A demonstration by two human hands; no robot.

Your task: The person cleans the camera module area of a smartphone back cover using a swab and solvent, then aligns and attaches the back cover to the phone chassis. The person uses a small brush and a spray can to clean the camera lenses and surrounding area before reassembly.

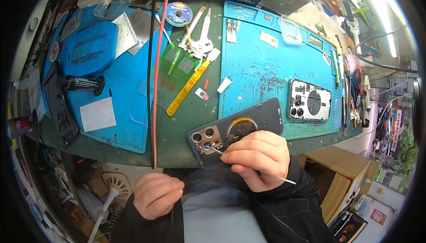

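Observation:
A dark grey phone back panel [268, 115] lies aslant at the bench's near edge, its metal camera plate [207, 139] toward the left. My right hand [262, 158] is closed round a thin cotton swab [286, 180] and covers part of the panel. The swab's far end meets the camera plate, near one of the lens openings. My left hand [159, 194] is held off the bench edge, away from the panel, with its fingers curled together. Whatever those fingers may hold is hidden.
On the blue mat [253, 78] at right lies an opened phone housing [309, 101]. Amber tape [188, 89], a solder spool [179, 14] and a green plate [177, 63] occupy the middle. Black and red cables [157, 78] cross the bench. A dark bottle [82, 84] lies at left.

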